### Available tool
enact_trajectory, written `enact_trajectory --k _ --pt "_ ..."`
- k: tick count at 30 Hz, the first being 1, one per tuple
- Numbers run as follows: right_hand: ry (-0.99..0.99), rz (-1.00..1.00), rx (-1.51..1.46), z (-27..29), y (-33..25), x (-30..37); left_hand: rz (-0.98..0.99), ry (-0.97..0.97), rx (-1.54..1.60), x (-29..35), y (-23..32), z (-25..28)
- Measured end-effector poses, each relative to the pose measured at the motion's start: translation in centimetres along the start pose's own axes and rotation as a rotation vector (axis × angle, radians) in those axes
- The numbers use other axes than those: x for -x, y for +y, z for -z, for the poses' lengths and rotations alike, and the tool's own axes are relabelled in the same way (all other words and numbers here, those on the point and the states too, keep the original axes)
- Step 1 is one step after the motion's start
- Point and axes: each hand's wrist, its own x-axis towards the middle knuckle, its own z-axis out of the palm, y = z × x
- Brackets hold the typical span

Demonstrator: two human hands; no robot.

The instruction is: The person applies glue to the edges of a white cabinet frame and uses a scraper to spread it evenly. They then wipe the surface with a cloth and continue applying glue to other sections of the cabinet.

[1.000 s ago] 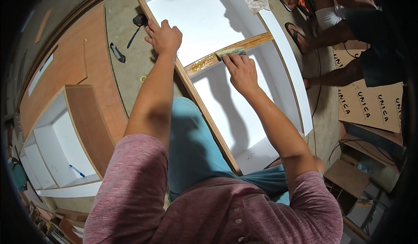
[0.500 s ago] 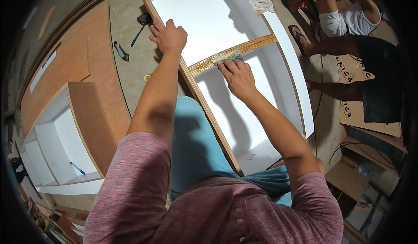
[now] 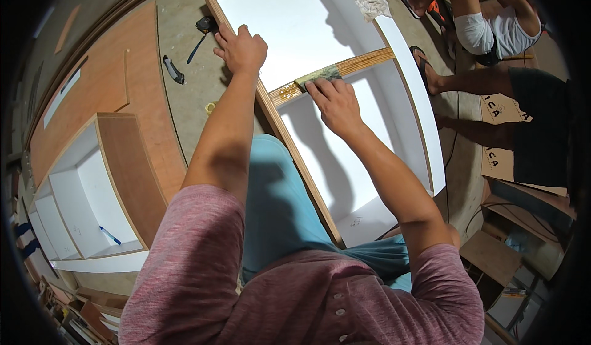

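Note:
A cabinet carcass [image 3: 275, 108] with white inner faces and bare plywood edges lies in front of me. Across its middle runs a divider with a plywood edge [image 3: 368, 60], whose near-left stretch carries wet amber glue [image 3: 287, 91]. My right hand [image 3: 335, 105] is closed on a flat, greenish-grey spreader [image 3: 320, 77], held at a tilt against that edge beside the glue. On the cabinet's left edge rests my left hand [image 3: 242, 51], fingers apart and holding nothing.
On the floor at left lie a tape measure [image 3: 205, 24], a utility knife [image 3: 173, 70] and a yellow tape roll [image 3: 210, 107]. Another cabinet [image 3: 123, 160] holds a blue pen [image 3: 110, 235]. Crumpled white plastic [image 3: 367, 0] sits on the far right rim. Two people are at right, near cardboard [image 3: 497, 160].
The spreader has tipped up more on its edge and shifted slightly left over the glued strip, covering part of the amber patch. My left hand stays on the cabinet edge.

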Motion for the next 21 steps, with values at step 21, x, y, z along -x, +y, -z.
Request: enact_trajectory --k 21 --pt "-0.009 0.05 -0.012 0.0 -2.0 -0.6 0.004 -0.015 0.009 0.1 0.2 0.5"
